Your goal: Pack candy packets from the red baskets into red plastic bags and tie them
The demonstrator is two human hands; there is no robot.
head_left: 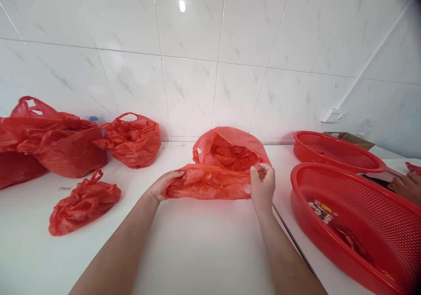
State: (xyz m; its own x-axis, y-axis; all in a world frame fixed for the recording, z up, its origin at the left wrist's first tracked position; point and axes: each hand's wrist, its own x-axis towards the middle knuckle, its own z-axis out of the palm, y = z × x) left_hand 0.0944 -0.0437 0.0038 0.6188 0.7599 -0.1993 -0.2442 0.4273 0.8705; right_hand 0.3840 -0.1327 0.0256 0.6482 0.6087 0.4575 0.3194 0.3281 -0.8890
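Red bag [210,183] stretched crosswise over the worktop [197,246]

Its long axis runs left to right, handle end [239,186] rightward. Fingers of the left hand [160,186] grip one end, those of the right hand [265,186] pinch the other. Forearms [121,242] angle forward and inward. Just beyond the fingers sits an open bag [235,135].

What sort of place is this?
Probably a tiled workroom or shop back room: several red plastic bags at a white work surface, large red perforated baskets at the right, marbled wall tiles behind.
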